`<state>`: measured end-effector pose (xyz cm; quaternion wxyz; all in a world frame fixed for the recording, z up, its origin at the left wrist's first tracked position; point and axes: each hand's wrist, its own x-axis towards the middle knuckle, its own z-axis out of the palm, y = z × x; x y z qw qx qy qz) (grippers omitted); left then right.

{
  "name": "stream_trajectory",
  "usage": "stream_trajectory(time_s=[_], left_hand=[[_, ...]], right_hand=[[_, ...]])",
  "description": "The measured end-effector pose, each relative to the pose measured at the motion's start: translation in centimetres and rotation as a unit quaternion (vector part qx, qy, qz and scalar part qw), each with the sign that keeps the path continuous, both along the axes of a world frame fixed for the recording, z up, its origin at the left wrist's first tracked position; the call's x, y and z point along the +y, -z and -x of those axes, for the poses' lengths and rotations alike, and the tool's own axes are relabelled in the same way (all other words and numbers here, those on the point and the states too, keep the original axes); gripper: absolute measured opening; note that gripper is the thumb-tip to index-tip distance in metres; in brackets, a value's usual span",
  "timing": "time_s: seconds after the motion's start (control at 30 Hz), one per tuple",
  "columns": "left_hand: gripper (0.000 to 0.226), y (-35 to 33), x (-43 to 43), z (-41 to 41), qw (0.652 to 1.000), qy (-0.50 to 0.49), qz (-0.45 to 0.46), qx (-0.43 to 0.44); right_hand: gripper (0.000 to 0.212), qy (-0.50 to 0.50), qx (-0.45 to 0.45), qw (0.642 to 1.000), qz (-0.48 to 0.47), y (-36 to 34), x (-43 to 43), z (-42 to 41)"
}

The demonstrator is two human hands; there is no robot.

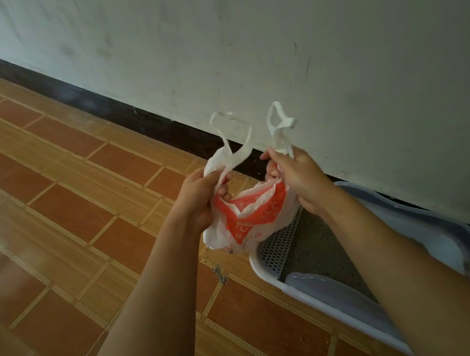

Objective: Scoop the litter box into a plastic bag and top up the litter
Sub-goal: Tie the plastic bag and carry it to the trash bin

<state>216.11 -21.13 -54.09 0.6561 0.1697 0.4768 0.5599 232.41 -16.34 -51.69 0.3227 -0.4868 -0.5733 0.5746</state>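
Hands first, in the head view: the left hand [201, 200] and right hand [300, 181] sit at the centre of the frame, each with fingers curled tight round one side of the plastic bag [251, 220]. Both grips are closed on bunched film just below the two handle loops [231, 136], and they pull the mouth apart.

The bag is white with red print. It hangs between the hands, just above the near end of the litter box [266, 275] and partly over the floor [81, 198]. Its mouth faces up toward the camera and stretches left to right; the loops stand upward against the wall [330, 45].

The box lies along the foot of the wall, its long axis running from frame centre down to the lower right. Grey litter [311, 242] shows inside, beside a perforated panel [281, 243]. A few grey granules [221, 275] lie on the floor just left of the box.

Likely trouble: the film looks thin and slack, so if one hand lets go, the mouth could fold shut. Because the bag hangs partly off the box, anything that misses it could land on the floor. No scoop is in view.
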Motion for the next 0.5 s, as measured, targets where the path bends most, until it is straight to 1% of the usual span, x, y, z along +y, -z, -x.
stream_trajectory(time_s=[0.07, 0.13, 0.2, 0.23, 0.27, 0.37, 0.43, 0.47, 0.5], left_hand=[[0.036, -0.3, 0.5, -0.7, 0.995, -0.009, 0.008, 0.104], [0.03, -0.4, 0.8, -1.3, 0.98, -0.004, 0.008, 0.2], [0.022, -0.7, 0.7, -1.8, 0.966, 0.021, -0.002, 0.257], [0.021, -0.9, 0.5, -1.9, 0.964, 0.04, -0.006, 0.262], [0.019, -1.0, 0.4, -1.8, 0.967, 0.059, -0.008, 0.248], [0.018, -1.1, -0.3, -1.2, 0.981, 0.106, -0.02, 0.162], [0.014, -1.2, -0.7, -0.9, 0.977, 0.143, -0.042, 0.154], [0.01, -1.2, -0.8, -0.8, 0.972, 0.162, -0.054, 0.162], [0.01, -1.2, -0.8, -0.7, 0.966, 0.179, -0.06, 0.176]], right_hand=[[0.024, -0.039, -0.077, 0.994, -0.067, -0.2, -0.3, 0.6], [0.022, -0.082, -0.15, 0.978, -0.119, -0.4, -0.5, 1.3], [0.014, -0.116, -0.189, 0.965, -0.141, -0.3, -0.6, 1.8], [0.013, -0.124, -0.211, 0.958, -0.151, -0.2, -0.5, 2.0], [0.015, -0.127, -0.235, 0.95, -0.161, 0.0, -0.5, 2.2], [0.027, -0.129, -0.289, 0.932, -0.175, 0.0, -0.4, 2.4], [0.03, -0.142, -0.333, 0.915, -0.18, 0.0, -0.4, 2.4], [0.03, -0.15, -0.36, 0.903, -0.181, 0.0, -0.4, 2.5], [0.029, -0.157, -0.389, 0.89, -0.18, 0.1, -0.4, 2.6]])
